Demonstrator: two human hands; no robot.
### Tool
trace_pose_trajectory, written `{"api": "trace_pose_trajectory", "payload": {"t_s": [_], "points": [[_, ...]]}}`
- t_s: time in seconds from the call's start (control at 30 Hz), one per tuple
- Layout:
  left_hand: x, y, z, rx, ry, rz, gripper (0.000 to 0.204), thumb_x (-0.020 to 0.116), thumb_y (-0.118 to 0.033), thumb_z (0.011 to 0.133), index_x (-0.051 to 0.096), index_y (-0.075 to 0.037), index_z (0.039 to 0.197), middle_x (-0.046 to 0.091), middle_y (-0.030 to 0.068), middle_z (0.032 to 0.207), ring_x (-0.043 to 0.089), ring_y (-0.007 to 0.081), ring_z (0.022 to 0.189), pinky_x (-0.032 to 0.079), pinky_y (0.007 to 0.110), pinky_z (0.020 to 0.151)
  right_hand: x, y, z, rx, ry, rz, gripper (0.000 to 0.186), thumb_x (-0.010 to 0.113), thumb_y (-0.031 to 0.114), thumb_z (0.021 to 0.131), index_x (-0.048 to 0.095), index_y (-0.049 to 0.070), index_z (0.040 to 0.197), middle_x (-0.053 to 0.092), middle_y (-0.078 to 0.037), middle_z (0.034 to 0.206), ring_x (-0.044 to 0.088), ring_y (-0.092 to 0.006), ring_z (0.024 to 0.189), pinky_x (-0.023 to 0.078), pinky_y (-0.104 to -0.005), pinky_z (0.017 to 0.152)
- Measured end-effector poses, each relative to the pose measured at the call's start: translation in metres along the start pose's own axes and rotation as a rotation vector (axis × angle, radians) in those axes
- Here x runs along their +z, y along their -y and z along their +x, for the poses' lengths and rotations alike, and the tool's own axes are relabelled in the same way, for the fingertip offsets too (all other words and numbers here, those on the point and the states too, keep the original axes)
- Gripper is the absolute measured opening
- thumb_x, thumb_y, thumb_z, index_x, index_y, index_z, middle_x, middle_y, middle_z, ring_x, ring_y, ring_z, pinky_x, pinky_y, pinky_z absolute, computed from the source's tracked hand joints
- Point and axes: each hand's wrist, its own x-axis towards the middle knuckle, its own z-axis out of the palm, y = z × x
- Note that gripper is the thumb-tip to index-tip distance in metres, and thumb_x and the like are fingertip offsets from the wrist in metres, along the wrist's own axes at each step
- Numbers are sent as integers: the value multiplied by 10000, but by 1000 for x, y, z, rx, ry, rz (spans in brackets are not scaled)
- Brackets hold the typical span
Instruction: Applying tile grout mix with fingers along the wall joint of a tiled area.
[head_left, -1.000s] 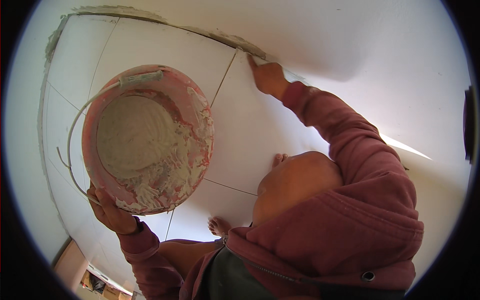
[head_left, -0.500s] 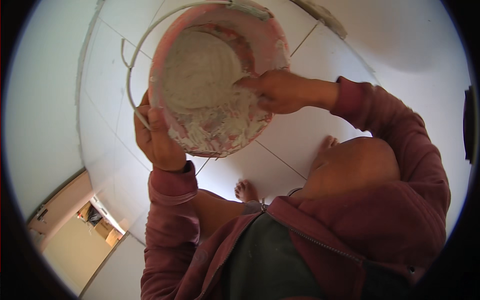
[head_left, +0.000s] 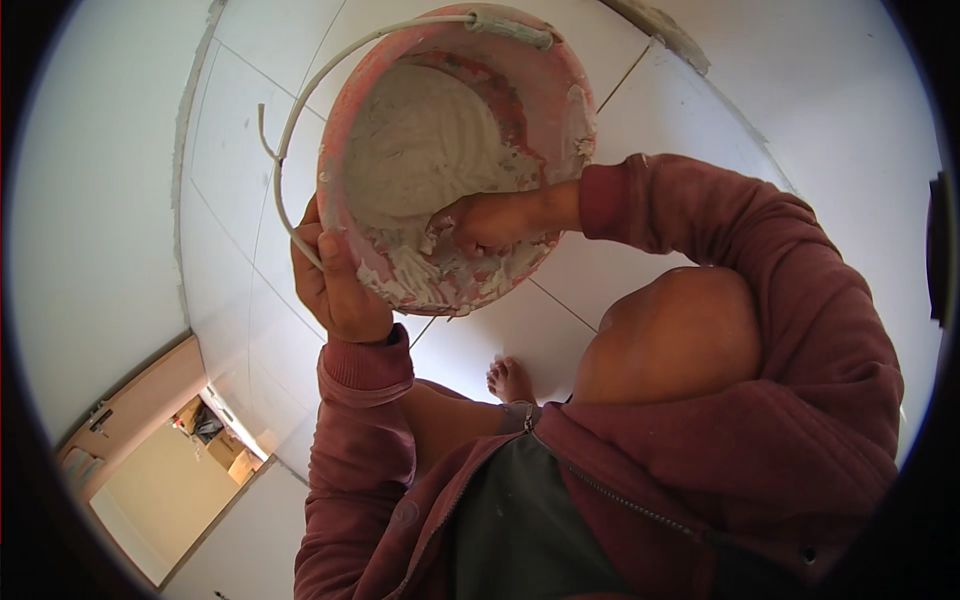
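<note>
A pinkish-red bucket (head_left: 548, 95) is tipped so that its mouth faces me. Grey-white paste (head_left: 425, 140) fills its bottom, and smears of it coat the near inner wall. My left hand (head_left: 345, 295) grips the bucket's left rim, thumb over the edge and the other fingers outside. Inside the mouth, my right hand (head_left: 490, 222) is closed with bent fingers against the smeared near wall. Paste clings around its fingertips; whatever they may hold is hidden. The pale wire handle (head_left: 283, 165) arches around the left side of the bucket, near my left fingers.
White floor tiles (head_left: 560, 300) lie beneath the bucket. A pale wall (head_left: 100, 180) rises at the left and another stands at the right. My bare foot (head_left: 510, 380) and bent knee (head_left: 670, 330) are close to the bucket. A doorway (head_left: 170, 480) opens at the lower left.
My right hand has moved left and toward me, from beside the paste pool to the smeared near wall. The bucket and left hand appear slightly farther right in view.
</note>
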Motion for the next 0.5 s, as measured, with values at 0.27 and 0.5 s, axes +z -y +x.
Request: {"api": "trace_pose_trajectory", "payload": {"t_s": [0.27,0.5], "points": [[8,2,-22,-38,-49,190,199,365,-164,873,456,10,906,496,94,959,450,136,859,366,278,782,-74,-124,-127,-712,-819,432,316,443,101,716,444,36,1025,462,-19,640,375,-77,446,289,-210,403],[29,-8,-38,-16,-128,232,182,363,-176,880,404,-78,733,340,-47,657,308,44,618,286,191,580,-112,-186,-133,370,-1253,-937,597,392,73,697,241,51,1273,585,-173,753,578,-286,625,453,-392,547]]}}
